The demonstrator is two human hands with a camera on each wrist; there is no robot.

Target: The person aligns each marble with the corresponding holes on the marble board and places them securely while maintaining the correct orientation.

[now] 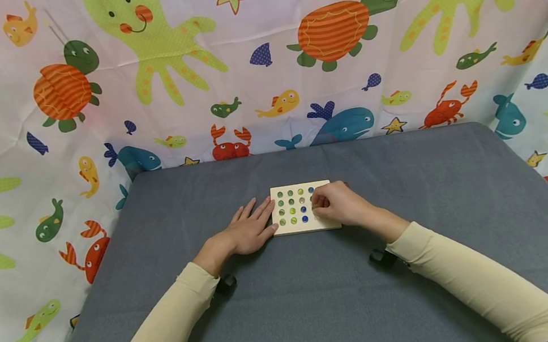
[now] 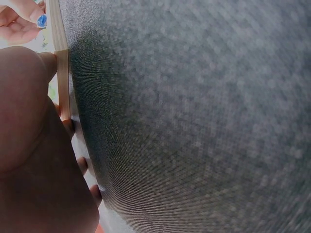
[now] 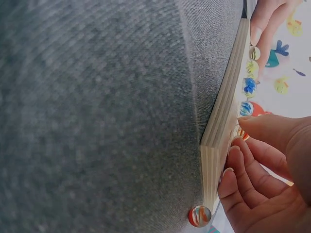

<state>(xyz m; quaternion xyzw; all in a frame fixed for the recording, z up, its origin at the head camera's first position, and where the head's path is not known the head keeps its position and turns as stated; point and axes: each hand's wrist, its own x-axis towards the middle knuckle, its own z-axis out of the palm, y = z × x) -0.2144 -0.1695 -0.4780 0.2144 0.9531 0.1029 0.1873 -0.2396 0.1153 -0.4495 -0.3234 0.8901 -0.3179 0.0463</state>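
Note:
A pale wooden board [image 1: 310,227] lies flat on the table, with rows of glass marbles [image 1: 292,211] in green, yellow and blue set in it. My left hand [image 1: 249,232] lies with spread fingers at the board's left side, fingertips and thumb touching its edge. Over the right part of the board, my right hand [image 1: 342,203] pinches an orange-streaked marble [image 3: 243,133] between thumb and fingers, close to the surface. That hand covers some of the right-hand spots. Beside the board's right end, a red-and-white swirled marble [image 3: 199,216] rests on the cloth.
Grey cloth [image 1: 302,316] covers the table around the board. Behind and at the sides hangs a white curtain [image 1: 236,33] printed with sea animals. Dark straps [image 1: 383,257] sit at both wrists.

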